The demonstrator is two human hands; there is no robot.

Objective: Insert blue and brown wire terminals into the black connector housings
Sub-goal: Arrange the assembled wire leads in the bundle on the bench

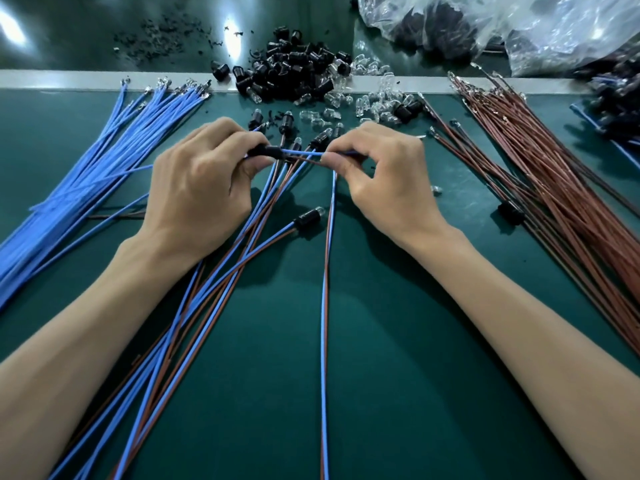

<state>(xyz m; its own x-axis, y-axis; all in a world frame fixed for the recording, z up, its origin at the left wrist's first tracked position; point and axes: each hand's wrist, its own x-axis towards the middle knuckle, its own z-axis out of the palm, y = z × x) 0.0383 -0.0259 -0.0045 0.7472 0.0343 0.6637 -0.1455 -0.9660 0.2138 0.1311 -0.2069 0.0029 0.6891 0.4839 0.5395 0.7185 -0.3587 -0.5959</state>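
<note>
My left hand (199, 183): fingers curled round a small black plastic connector housing (264, 150), held above the green mat (398, 341).
My right hand (384, 183): fingertips pinching a thin blue wire (300, 152) and a thin brown wire (306, 162), both leading to that housing.

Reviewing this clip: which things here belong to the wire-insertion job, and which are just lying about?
In the job: left hand gripping the black housing; right hand pinching the blue wire and brown wire; blue wire bundle; brown wire bundle; housing pile.
Lying about: clear bulbs; plastic bag; black scraps.
</note>
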